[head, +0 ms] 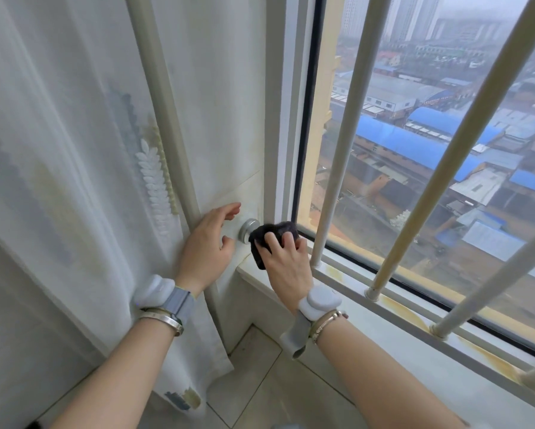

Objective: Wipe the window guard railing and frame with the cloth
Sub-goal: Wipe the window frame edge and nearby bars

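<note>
My right hand (286,263) grips a dark bunched cloth (261,243) and holds it against the lower left corner of the white window frame (280,119), just above the sill (384,308). Cream guard bars (343,131) rise from the sill to the right of the cloth. My left hand (207,243) is open, its fingers loosely spread, beside the leftmost cream bar (164,103) and a round metal knob (248,230) on the wall. The cloth touches the knob's right side.
A sheer patterned curtain (59,165) hangs at the left, behind and around the leftmost bar. Yellowish stains mark the sill near the bar feet. A tiled ledge (260,366) lies below the sill. City rooftops show through the glass.
</note>
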